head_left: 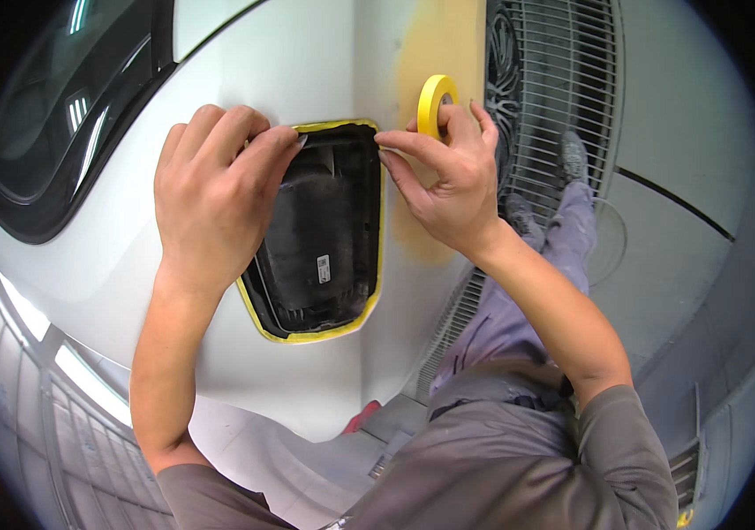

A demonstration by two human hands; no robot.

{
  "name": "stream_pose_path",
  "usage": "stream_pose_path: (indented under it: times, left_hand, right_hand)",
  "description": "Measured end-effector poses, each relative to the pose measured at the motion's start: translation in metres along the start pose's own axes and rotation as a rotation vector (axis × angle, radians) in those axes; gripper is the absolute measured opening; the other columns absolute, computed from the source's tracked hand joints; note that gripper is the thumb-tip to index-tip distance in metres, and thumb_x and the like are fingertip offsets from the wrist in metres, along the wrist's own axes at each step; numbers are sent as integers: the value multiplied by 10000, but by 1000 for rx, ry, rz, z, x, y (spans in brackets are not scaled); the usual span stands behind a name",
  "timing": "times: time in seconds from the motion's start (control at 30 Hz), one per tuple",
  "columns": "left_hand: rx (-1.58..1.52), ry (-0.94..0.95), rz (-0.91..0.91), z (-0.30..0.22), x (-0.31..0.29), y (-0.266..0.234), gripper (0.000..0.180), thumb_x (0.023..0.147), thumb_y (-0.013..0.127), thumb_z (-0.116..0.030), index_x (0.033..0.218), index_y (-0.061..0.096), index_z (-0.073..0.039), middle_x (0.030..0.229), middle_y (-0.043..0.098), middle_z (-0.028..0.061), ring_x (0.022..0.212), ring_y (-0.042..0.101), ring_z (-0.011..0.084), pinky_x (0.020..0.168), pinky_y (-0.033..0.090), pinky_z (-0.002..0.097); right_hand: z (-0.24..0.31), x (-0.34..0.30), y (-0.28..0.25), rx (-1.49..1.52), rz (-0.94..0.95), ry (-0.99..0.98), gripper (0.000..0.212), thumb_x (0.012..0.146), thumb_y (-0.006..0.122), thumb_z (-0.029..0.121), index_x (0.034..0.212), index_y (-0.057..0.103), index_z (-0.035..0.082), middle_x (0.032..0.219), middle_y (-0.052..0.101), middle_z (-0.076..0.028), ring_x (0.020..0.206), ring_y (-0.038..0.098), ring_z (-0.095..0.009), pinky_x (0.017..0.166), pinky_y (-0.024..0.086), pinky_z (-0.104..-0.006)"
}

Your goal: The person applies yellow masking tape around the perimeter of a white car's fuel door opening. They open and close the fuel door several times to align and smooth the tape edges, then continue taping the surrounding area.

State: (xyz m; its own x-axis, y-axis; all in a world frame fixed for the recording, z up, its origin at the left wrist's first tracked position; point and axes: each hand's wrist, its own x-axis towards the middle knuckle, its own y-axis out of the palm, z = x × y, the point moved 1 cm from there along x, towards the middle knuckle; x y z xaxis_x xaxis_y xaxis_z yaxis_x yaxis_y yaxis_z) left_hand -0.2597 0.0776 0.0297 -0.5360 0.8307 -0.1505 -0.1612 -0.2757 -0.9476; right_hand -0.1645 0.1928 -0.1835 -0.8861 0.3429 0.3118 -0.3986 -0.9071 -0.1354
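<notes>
A dark recess point(311, 234), shaped like a fuel-filler or charging-port pocket, is set in a white car body panel point(307, 62). Yellow masking tape point(381, 221) lines its rim. At the upper left corner my left hand point(214, 190) is closed, its thumb and fingertips pinched at the tape along the top edge. My right hand point(453, 172) holds a roll of yellow masking tape point(431, 104) among its fingers. Its index fingertip and thumb reach the upper right corner of the recess, slightly apart. A small white label point(324, 268) shows inside the recess.
A dark car window point(60, 115) lies to the left. Beige filler or primer point(422, 44) covers part of the panel beside the right hand. Beyond are a wheel point(503, 79) and a metal floor grate point(563, 79), where my shoe point(574, 155) rests. Something red point(362, 417) shows below the panel.
</notes>
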Motion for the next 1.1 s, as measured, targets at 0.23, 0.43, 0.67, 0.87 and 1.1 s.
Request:
stream_pose_path:
  times: [0.23, 0.43, 0.67, 0.87, 1.1]
  left_hand:
    - [16, 47, 18, 0, 11, 3, 150, 830, 859, -101, 954, 776, -98, 862, 644, -5, 783, 586, 208, 710, 436, 364]
    - [15, 126, 48, -2, 17, 4, 117, 831, 846, -80, 904, 755, -83, 830, 610, 2, 766, 572, 217, 707, 437, 364]
    - [97, 217, 103, 2, 21, 5, 130, 821, 834, -115, 886, 727, -80, 850, 583, 2, 772, 572, 211, 688, 418, 365]
    - [138, 227, 167, 3, 20, 0, 161, 817, 864, -57, 948, 771, -44, 905, 652, 47, 809, 600, 227, 719, 471, 361]
    - [151, 231, 208, 5, 21, -1, 164, 820, 860, -65, 943, 752, -61, 881, 621, 46, 804, 593, 228, 726, 457, 366]
  right_hand:
    - [0, -3, 21, 51, -176, -36, 237, 850, 892, 146, 1074, 838, 199, 965, 701, -1, 974, 649, -214, 1123, 355, -595]
    - [4, 11, 31, -3, -308, -92, 216, 824, 918, 180, 1025, 846, 213, 937, 697, -1, 958, 647, -206, 1121, 357, -603]
    - [5, 20, 26, -133, -314, -225, 228, 789, 937, 204, 997, 852, 240, 904, 695, -1, 926, 636, -197, 1115, 365, -632]
    - [6, 32, 18, 18, -264, -149, 249, 743, 965, 211, 953, 835, 178, 929, 659, -33, 896, 650, -222, 1029, 464, -489]
    - [2, 39, 24, 264, -235, -20, 289, 719, 993, 170, 903, 783, 97, 1002, 628, -85, 952, 670, -245, 878, 529, -341]
